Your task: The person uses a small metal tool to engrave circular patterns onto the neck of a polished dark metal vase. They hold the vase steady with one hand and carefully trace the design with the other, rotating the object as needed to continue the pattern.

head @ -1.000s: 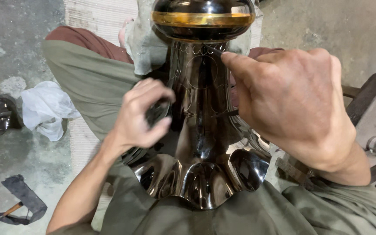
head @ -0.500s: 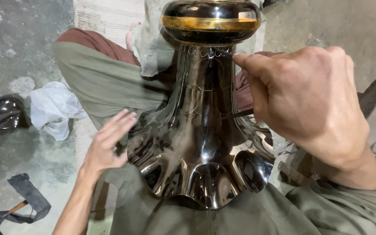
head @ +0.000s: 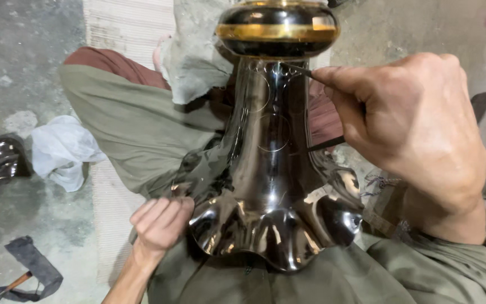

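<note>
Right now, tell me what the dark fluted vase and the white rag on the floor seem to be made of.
Vase: likely polished metal with a dark glossy coating; mirror-like reflections, faint scribed circles, a gold band near the top. Glazed ceramic can't be ruled out.
White rag: soft cloth, matte and crumpled into folds.

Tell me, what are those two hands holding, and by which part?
The right hand pinches a thin pointed tool by its shaft. The left hand steadies the dark glossy vase at its scalloped rim.

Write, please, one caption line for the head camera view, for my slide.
Right hand holds a thin pointed metal tool to a glossy black fluted metal vase lying on the lap; left hand steadies its rim.
</note>
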Available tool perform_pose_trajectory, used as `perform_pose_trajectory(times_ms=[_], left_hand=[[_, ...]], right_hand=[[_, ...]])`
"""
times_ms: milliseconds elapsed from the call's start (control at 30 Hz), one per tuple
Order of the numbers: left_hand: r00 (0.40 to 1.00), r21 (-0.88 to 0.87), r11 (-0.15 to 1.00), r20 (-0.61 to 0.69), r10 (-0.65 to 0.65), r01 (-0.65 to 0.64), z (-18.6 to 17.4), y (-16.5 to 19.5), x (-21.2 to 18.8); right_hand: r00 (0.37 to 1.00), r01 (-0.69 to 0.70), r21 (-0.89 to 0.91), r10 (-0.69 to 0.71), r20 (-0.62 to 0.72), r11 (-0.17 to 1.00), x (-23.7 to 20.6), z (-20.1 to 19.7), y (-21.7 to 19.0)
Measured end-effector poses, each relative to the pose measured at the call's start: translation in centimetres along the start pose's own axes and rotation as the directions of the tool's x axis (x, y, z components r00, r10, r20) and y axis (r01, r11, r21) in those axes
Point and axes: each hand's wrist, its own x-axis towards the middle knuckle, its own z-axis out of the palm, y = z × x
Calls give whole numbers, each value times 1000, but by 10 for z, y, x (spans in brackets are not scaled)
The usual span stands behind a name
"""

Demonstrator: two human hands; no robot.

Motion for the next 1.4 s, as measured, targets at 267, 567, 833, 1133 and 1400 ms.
perform_pose_trajectory(times_ms=[267, 567, 833, 1133, 1400], left_hand=[[978, -27, 977, -20, 210, -210, -24, 37, 43], [956, -1, 966, 138, 258, -260, -51, 59, 77], [948, -52, 957, 127, 291, -286, -52, 57, 82], [946, -47, 954, 124, 298, -295, -49, 50, 78], [953, -65, 965, 157, 260, -253, -50, 53, 74]], right_hand=[[1000, -29, 38, 29, -7, 999, -6, -1, 7], [1000, 23, -178, -23, 3, 984, 3, -14, 14], [995, 101, -131, -97, 32, 986, 1, -20, 26], [985, 131, -186, -149, -90, 974, -15, -11, 19], [989, 112, -221, -130, -69, 969, -23, -4, 13]])
